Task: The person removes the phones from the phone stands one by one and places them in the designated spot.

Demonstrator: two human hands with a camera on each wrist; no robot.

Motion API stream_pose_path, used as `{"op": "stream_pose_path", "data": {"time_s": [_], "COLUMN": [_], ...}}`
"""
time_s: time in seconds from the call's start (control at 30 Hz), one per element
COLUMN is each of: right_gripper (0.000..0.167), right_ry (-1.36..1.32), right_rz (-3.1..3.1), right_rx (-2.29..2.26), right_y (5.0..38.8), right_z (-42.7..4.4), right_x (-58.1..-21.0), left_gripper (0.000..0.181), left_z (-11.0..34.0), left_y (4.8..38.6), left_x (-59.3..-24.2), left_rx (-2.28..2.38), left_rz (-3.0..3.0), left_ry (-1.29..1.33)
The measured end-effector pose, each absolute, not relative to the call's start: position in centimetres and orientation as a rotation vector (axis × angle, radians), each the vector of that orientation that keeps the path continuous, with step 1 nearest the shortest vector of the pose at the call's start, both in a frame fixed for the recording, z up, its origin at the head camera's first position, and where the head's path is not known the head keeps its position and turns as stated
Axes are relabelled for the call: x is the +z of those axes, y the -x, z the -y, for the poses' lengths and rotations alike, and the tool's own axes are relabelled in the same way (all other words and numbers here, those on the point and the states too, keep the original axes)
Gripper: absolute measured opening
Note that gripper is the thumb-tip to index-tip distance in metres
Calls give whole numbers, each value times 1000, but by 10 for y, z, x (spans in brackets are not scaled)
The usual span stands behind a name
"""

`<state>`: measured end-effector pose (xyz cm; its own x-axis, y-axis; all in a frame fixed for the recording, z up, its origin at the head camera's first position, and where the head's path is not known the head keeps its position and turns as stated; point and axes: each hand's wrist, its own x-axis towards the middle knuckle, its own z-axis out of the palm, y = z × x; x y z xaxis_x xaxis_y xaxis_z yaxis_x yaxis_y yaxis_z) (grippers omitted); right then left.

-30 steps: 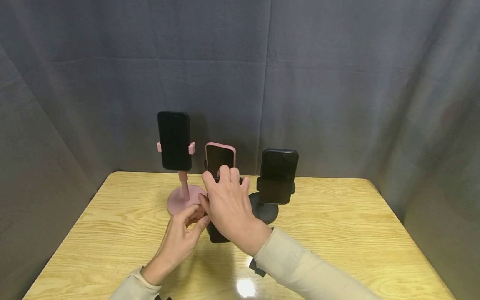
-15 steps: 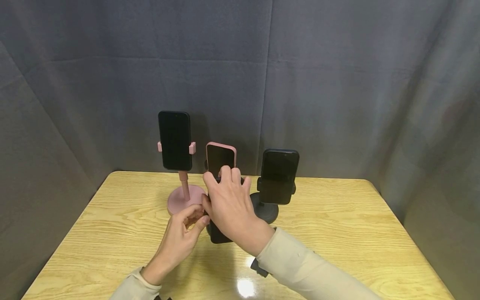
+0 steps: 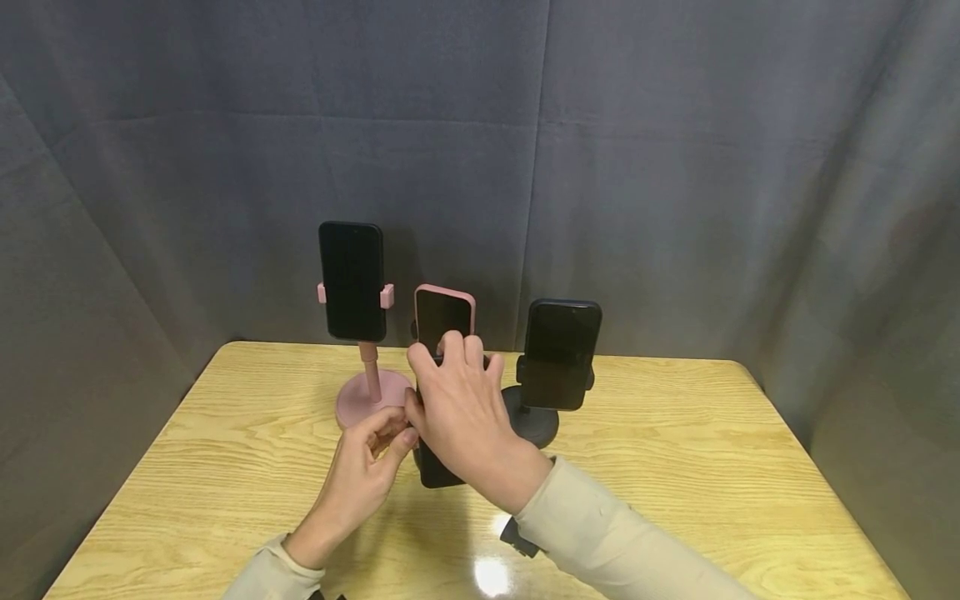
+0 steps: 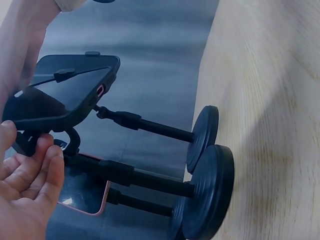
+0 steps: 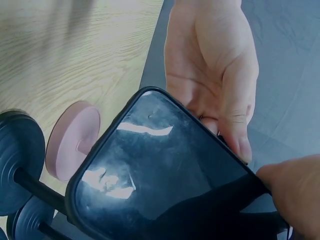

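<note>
A black-cased phone (image 5: pixel 150 160) sits at the front holder, tilted with its screen toward the person. My right hand (image 3: pixel 465 417) grips this phone from above, fingers over its top edge and thumb at its left side. At the phone's left edge, my left hand (image 3: pixel 360 475) pinches the clamp arm (image 4: pixel 25 144) of the black phone stand (image 4: pixel 155 182). In the left wrist view the left fingers curl under that arm, below the phone. The head view hides most of the front stand behind the hands and phone.
Behind stand a pink stand (image 3: pixel 372 396) with a black phone (image 3: pixel 352 281), a pink-cased phone (image 3: pixel 444 315) on a partly hidden stand, and a black stand (image 3: pixel 531 421) with a dark phone (image 3: pixel 561 354). All are on a wooden table (image 3: pixel 675 467) before a grey curtain (image 3: pixel 637 167).
The right thumb has shifted slightly inward against the phone's left side. Both hands otherwise hold nearly still, while the head view drifts a little.
</note>
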<state>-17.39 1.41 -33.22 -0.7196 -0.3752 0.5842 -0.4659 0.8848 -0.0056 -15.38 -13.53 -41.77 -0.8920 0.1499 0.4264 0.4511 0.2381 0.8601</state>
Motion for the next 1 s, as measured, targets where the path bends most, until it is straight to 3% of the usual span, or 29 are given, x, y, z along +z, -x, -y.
{"op": "stream_pose_path", "data": {"time_s": [1.0], "right_gripper": [23], "right_ry": [-709], "right_rz": [2383], "right_rx": [269], "right_y": [172], "right_z": [-22], "right_x": [-330], "left_gripper": [19], "left_z": [136], "left_y": [156], "left_x": [-418], "left_rx": [-1748], "left_rz": [2260], "left_ry": [565]}}
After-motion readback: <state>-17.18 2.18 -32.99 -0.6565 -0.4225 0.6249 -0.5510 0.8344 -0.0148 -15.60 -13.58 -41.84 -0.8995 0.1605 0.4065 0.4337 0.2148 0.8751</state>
